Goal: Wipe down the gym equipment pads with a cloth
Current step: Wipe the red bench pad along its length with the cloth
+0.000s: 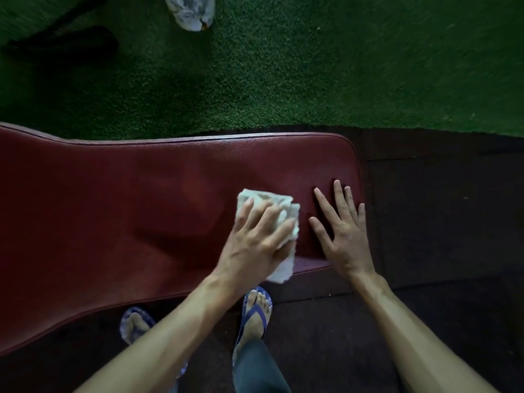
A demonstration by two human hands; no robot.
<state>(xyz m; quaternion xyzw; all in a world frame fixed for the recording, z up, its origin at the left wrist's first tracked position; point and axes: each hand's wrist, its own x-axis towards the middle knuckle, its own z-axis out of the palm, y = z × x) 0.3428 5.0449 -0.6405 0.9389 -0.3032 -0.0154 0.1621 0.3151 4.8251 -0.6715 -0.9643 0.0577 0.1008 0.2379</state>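
Note:
A dark red padded bench pad [127, 211] runs across the middle of the head view, ending at the right in a rounded corner. On its right part lies a folded white cloth [279, 207]. My left hand [255, 245] presses down on the cloth, fingers spread over it and gripping it against the pad. Just to the right, my right hand [341, 231] rests flat on the pad near its end, fingers apart, holding nothing.
Green artificial turf [312, 66] covers the floor beyond the pad. Dark rubber flooring [439, 222] lies to the right and below. A crumpled clear plastic bag [190, 9] sits at the top edge. My feet in blue flip-flops [255, 310] stand under the pad's near edge.

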